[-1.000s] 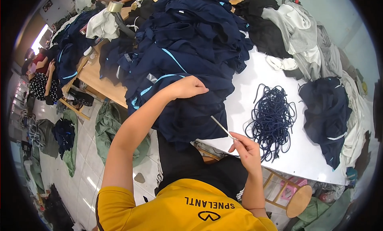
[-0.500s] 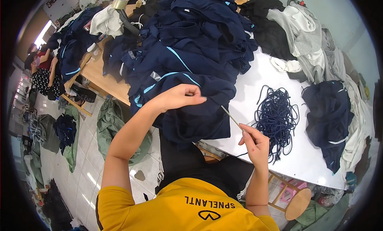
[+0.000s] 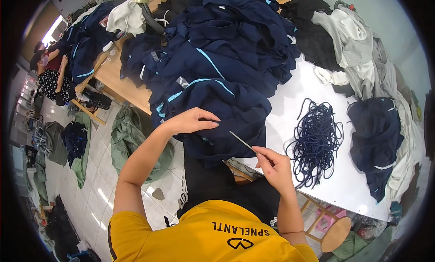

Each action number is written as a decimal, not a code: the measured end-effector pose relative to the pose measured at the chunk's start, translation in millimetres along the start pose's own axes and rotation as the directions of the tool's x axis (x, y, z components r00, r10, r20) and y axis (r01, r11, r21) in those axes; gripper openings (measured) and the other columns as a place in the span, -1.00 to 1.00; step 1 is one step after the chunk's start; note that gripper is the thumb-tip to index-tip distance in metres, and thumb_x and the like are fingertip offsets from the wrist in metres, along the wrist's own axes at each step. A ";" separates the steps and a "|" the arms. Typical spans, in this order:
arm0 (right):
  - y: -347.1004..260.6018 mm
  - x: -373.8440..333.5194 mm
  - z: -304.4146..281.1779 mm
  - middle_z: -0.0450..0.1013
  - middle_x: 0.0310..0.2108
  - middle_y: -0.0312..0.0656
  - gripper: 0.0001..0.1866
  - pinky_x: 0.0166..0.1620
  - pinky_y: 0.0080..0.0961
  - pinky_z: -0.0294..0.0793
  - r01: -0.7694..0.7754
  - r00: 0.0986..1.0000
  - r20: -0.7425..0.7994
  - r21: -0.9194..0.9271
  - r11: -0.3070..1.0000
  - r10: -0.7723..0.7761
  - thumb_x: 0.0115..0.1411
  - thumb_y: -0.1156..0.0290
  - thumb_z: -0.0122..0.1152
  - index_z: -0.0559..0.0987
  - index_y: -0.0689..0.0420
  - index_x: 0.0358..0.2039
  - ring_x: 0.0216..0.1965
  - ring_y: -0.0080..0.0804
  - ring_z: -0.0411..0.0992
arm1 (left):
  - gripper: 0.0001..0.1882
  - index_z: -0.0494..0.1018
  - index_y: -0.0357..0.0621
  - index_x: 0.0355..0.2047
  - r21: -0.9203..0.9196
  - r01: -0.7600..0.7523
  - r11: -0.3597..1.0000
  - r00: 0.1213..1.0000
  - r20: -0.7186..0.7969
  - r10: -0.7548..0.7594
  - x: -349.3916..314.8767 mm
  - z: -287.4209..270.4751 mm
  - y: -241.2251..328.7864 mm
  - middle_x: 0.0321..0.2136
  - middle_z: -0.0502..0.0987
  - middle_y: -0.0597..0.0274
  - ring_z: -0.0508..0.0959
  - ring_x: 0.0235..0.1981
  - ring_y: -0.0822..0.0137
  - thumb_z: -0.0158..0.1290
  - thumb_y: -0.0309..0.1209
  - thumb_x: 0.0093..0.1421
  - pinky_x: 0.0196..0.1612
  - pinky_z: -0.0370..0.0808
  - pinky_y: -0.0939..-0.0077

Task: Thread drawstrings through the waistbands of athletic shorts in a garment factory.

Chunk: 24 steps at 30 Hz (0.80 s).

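Observation:
A large heap of navy garments (image 3: 226,49) with light blue trim rises in front of me. On its near part lies a navy garment (image 3: 235,115). My left hand (image 3: 192,120) is over this garment, thumb and fingers stretched out and a little apart, with dark cloth showing in the gap. Between thumb and fingertips, my right hand (image 3: 275,167) grips a thin, pale metal rod (image 3: 241,140), its far end pointing up and left across the cloth. A tangled bundle of navy cord (image 3: 317,144) lies on the white tabletop (image 3: 283,112) to the right.
Another navy garment (image 3: 375,142) lies on the right of the table, beside grey and white cloth (image 3: 346,31). A wooden stool (image 3: 336,235) stands below the table. At left are a wooden table (image 3: 120,76), green sacks (image 3: 129,146) and co-workers (image 3: 53,83).
My left hand has moved down and left, its fingertips parting. My right hand has brought the metal rod left and slightly down, nearer the left hand. The view has shifted slightly.

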State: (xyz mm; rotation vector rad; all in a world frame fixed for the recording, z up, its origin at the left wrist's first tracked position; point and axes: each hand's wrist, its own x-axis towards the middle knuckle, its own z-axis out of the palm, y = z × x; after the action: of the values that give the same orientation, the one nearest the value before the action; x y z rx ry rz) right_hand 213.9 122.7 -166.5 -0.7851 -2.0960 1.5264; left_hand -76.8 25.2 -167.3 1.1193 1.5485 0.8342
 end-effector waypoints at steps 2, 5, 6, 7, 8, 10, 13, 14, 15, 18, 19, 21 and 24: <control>-1.6 2.3 2.8 0.46 -0.65 -0.32 -0.77 -0.56 -0.78 0.21 0.010 1.000 0.009 -0.012 1.000 -0.010 0.18 0.55 0.09 0.60 0.21 -0.16 -0.62 -0.75 0.33 | -0.71 0.50 -0.32 -0.13 -0.012 0.027 1.000 1.000 0.004 -0.027 0.2 1.9 -1.0 -0.30 0.56 0.32 0.46 -0.26 0.57 0.09 -0.37 0.21 -0.15 0.39 0.67; -3.0 6.4 6.3 0.51 -0.62 -0.21 -0.79 -0.48 -0.67 0.40 -0.022 0.999 0.041 -0.097 0.995 0.026 0.15 0.49 0.12 0.62 0.11 -0.20 -0.61 -0.52 0.49 | -0.70 0.50 -0.31 -0.11 0.001 0.002 1.000 1.000 0.009 -0.002 1.4 1.9 -4.8 -0.29 0.56 0.33 0.46 -0.26 0.58 0.09 -0.38 0.21 -0.15 0.39 0.68; 0.1 7.6 8.8 0.50 -0.63 -0.21 -0.79 -0.49 -0.66 0.39 -0.007 0.999 0.032 -0.108 0.994 0.010 0.14 0.49 0.13 0.62 0.10 -0.21 -0.63 -0.50 0.48 | -0.70 0.50 -0.30 -0.10 0.025 -0.049 0.998 0.999 0.010 0.049 2.2 1.7 -5.9 -0.29 0.57 0.32 0.47 -0.26 0.59 0.09 -0.39 0.20 -0.15 0.40 0.69; 2.7 8.5 10.6 0.49 -0.64 -0.20 -0.79 -0.51 -0.64 0.38 0.009 1.000 0.024 -0.119 0.993 -0.006 0.13 0.48 0.13 0.63 0.09 -0.21 -0.64 -0.49 0.47 | -0.70 0.50 -0.30 -0.10 0.023 -0.049 0.999 0.999 0.010 0.049 2.5 2.2 -5.5 -0.29 0.57 0.32 0.47 -0.26 0.59 0.09 -0.39 0.20 -0.15 0.40 0.69; 4.3 9.3 11.6 0.49 -0.64 -0.20 -0.79 -0.51 -0.64 0.38 0.007 1.000 0.026 -0.119 0.993 -0.004 0.13 0.48 0.13 0.63 0.09 -0.21 -0.64 -0.49 0.47 | -0.70 0.50 -0.30 -0.10 0.004 -0.016 1.000 1.000 0.005 0.016 2.4 2.9 -4.1 -0.30 0.57 0.30 0.47 -0.26 0.58 0.10 -0.39 0.20 -0.14 0.40 0.69; 6.5 10.4 12.6 0.48 -0.65 -0.17 -0.79 -0.54 -0.63 0.35 -0.016 1.000 0.014 -0.142 0.990 0.019 0.12 0.48 0.14 0.63 0.09 -0.22 -0.67 -0.45 0.45 | -0.70 0.50 -0.30 -0.10 -0.018 0.019 1.000 1.000 0.000 -0.019 2.0 5.4 -2.6 -0.30 0.58 0.29 0.48 -0.26 0.57 0.10 -0.40 0.19 -0.14 0.40 0.68; 4.9 11.9 13.6 0.44 -0.70 -0.18 -0.79 -0.56 -0.63 0.32 0.051 0.998 -0.024 -0.250 0.967 -0.059 0.11 0.47 0.16 0.63 0.08 -0.21 -0.71 -0.52 0.38 | -0.71 0.52 -0.29 -0.13 -0.002 -0.021 1.000 1.000 -0.011 0.021 0.8 9.6 -0.7 -0.32 0.59 0.27 0.49 -0.27 0.57 0.11 -0.39 0.18 -0.13 0.39 0.68; 5.7 12.0 13.2 0.44 -0.70 -0.18 -0.79 -0.56 -0.63 0.32 0.051 0.998 -0.023 -0.250 0.967 -0.058 0.11 0.47 0.16 0.63 0.08 -0.21 -0.71 -0.52 0.38 | -0.72 0.53 -0.30 -0.14 -0.016 0.001 1.000 1.000 -0.007 -0.002 1.6 10.7 0.8 -0.32 0.59 0.27 0.49 -0.27 0.57 0.12 -0.40 0.17 -0.13 0.39 0.68; 7.1 11.9 12.2 0.44 -0.70 -0.22 -0.79 -0.55 -0.65 0.30 -0.020 1.000 0.007 -0.164 0.986 0.021 0.13 0.48 0.15 0.62 0.11 -0.20 -0.70 -0.57 0.36 | -0.73 0.54 -0.30 -0.15 -0.030 0.024 0.999 1.000 -0.003 -0.024 1.4 11.1 2.1 -0.32 0.60 0.27 0.49 -0.28 0.56 0.13 -0.41 0.17 -0.12 0.39 0.68; 9.9 15.3 0.2 0.41 -0.68 -0.29 -0.79 -0.53 -0.71 0.27 -0.182 0.975 0.158 0.153 0.971 0.158 0.17 0.51 0.11 0.62 0.18 -0.19 -0.65 -0.67 0.32 | -0.72 0.53 -0.29 -0.13 -0.191 0.041 0.981 0.998 0.057 -0.031 -4.8 10.1 9.5 -0.31 0.59 0.30 0.49 -0.28 0.57 0.14 -0.43 0.15 -0.13 0.39 0.69; 10.1 17.4 -5.7 0.40 -0.66 -0.33 -0.79 -0.51 -0.73 0.25 -0.284 0.942 0.279 0.363 0.887 0.187 0.20 0.52 0.09 0.61 0.21 -0.18 -0.61 -0.71 0.31 | -0.72 0.53 -0.29 -0.13 -0.191 0.042 0.981 0.998 0.057 -0.031 -5.6 10.2 13.3 -0.31 0.59 0.30 0.49 -0.28 0.57 0.14 -0.43 0.15 -0.13 0.39 0.69; 8.3 19.0 -12.5 0.39 -0.60 -0.37 -0.79 -0.47 -0.77 0.23 -0.303 0.931 0.319 0.398 0.866 0.179 0.22 0.54 0.06 0.60 0.26 -0.18 -0.57 -0.71 0.31 | -0.71 0.52 -0.30 -0.13 -0.181 0.017 0.983 0.985 0.173 0.015 -4.0 15.1 23.2 -0.32 0.59 0.32 0.48 -0.27 0.57 0.16 -0.45 0.13 -0.12 0.39 0.69; 2.9 19.3 -18.1 0.39 -0.62 -0.38 -0.79 -0.47 -0.77 0.24 -0.284 0.928 0.341 0.378 0.881 0.153 0.22 0.52 0.07 0.60 0.25 -0.18 -0.59 -0.71 0.31 | -0.77 0.50 -0.32 -0.39 0.062 -0.088 0.994 0.943 0.326 0.063 -2.6 20.5 33.4 -0.58 0.46 0.39 0.35 -0.50 0.60 0.19 -0.35 0.12 -0.41 0.33 0.63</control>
State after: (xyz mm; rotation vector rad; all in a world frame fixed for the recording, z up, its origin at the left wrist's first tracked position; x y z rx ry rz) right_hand 211.4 149.0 -163.6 -0.6760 -1.8023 2.2538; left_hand -48.6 33.3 -141.2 1.3069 1.2772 0.6085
